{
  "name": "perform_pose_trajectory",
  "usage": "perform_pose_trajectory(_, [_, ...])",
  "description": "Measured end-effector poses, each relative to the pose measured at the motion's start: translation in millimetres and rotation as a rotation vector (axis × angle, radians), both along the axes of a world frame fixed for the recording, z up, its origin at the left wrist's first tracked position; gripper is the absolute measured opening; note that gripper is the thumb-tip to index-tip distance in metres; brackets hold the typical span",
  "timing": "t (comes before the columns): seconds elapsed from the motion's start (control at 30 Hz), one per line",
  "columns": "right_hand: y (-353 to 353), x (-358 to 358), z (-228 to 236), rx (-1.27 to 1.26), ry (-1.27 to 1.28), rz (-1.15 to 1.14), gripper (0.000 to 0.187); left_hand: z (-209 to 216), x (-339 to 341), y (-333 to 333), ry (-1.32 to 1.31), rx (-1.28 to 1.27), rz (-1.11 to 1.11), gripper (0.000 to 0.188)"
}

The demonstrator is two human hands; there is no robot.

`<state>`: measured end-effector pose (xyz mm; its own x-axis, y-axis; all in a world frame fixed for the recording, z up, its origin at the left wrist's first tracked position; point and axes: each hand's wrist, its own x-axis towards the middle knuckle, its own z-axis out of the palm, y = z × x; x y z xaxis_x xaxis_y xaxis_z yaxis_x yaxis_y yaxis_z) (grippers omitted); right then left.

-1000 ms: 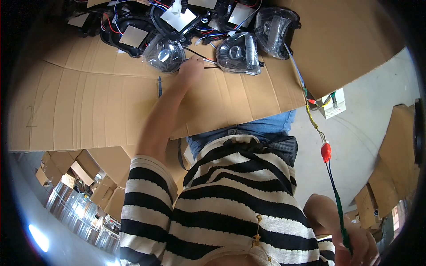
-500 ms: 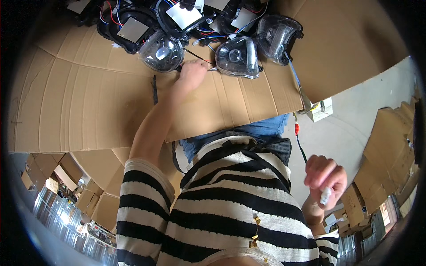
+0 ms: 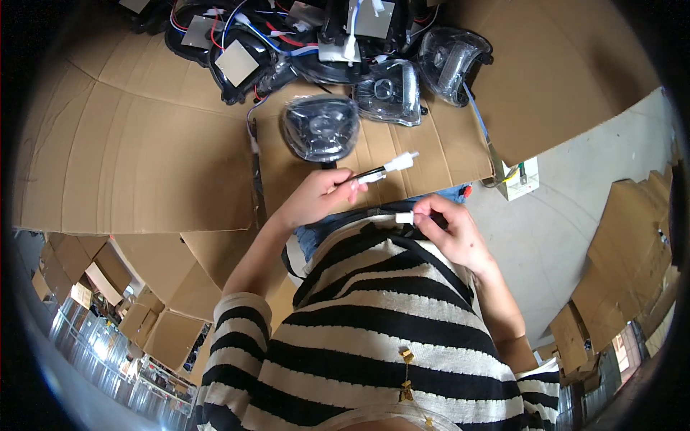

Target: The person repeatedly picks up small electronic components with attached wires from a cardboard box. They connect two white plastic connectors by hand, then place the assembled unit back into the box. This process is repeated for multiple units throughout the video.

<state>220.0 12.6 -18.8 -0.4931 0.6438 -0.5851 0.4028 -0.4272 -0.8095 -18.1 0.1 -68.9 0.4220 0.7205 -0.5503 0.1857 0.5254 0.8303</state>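
Coming closer together than before, the left hand [image 3: 316, 197] is pinching a black cable [image 3: 371, 174] with white plastic connectors [image 3: 401, 162] and the right hand [image 3: 449, 228], nearer and rightward, a white rectangular plastic connector [image 3: 404, 218], leaving the ends close but apart.

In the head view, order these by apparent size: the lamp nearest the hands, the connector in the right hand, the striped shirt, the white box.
Largest to smallest:
1. Striped shirt
2. Lamp
3. White box, partly covered
4. Connector in the right hand
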Motion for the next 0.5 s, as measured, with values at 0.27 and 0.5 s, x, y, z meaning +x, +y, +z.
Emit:
perform_pose_trajectory(0.27, [5.2, -4.1, -4.3, 0.12, 0.066, -0.078, 0.006, 14.5, 7.2, -17.7, -0.281, -0.23, 0.054, 0.019])
perform_pose_trajectory(0.5, [5.7, -8.9, -0.3, 0.162, 0.065, -0.014, 0.007, 13.7, 2.6, -9.7, -0.247, -0.111, -0.158, 0.02])
